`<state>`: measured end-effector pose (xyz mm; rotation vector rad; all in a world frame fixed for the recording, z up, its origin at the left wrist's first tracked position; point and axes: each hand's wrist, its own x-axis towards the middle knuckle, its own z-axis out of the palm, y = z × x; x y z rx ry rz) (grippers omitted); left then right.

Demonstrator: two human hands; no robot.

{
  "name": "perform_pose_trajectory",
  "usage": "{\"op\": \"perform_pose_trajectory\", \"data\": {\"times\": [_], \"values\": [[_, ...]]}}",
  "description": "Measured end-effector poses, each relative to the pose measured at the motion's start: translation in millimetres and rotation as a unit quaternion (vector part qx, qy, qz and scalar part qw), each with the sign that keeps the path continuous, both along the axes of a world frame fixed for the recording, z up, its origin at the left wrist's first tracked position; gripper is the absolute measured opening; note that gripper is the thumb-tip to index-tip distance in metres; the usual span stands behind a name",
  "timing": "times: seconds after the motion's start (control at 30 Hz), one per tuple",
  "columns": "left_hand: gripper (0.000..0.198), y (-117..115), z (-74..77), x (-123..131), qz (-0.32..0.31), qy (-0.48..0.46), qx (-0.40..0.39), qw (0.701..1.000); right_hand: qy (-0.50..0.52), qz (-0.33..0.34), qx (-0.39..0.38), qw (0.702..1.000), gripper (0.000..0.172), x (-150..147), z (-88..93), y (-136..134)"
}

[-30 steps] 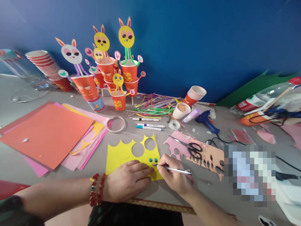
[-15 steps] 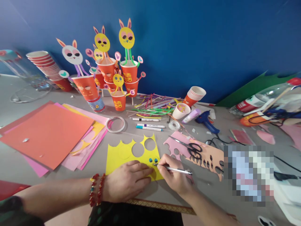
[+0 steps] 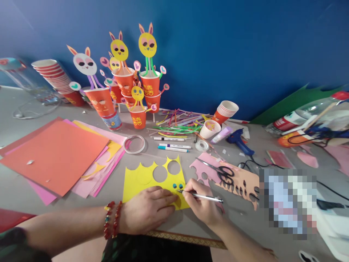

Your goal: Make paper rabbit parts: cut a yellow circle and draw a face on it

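A yellow sheet (image 3: 141, 180) with round holes and a scalloped top edge lies on the grey table. Two small blue-green eye shapes (image 3: 177, 186) show near its right side. My left hand (image 3: 149, 209) rests flat on the sheet's lower part, holding nothing, its fingers pointing right. Pinched in my right hand (image 3: 201, 203) is a silver pen (image 3: 208, 197), its tip on the sheet just below the eye shapes. Scissors (image 3: 215, 167) lie on cut pink and peach paper (image 3: 245, 175) to the right.
Orange cups with paper rabbits (image 3: 137, 118) stand at the back. Coloured paper (image 3: 57, 153) is stacked left. Markers (image 3: 173, 146), a tape roll (image 3: 134, 144), a white cup (image 3: 210, 129) and a blue glue gun (image 3: 240, 142) lie or stand beyond the sheet. A bottle (image 3: 294, 116) is at right.
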<state>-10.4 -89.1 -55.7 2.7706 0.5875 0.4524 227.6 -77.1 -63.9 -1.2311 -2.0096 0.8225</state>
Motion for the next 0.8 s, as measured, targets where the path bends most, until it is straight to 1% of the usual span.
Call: {"op": "perform_pose_trajectory", "data": {"times": [0.37,0.63,0.8], "values": [[0.027,-0.3,2.2,0.8,-0.004,0.009,0.004,1.000,-0.008,0.005,0.004,1.000,0.020,-0.4,1.1,0.5],[0.025,0.4,1.3,0.8,-0.001,-0.002,0.012,1.000,-0.004,0.005,0.007,1.000,0.020,0.0,-1.9,-0.5],[0.025,0.3,1.5,1.0,0.000,0.002,0.006,1.000,-0.008,0.006,0.007,1.000,0.020,-0.3,-0.4,-0.1]]}}
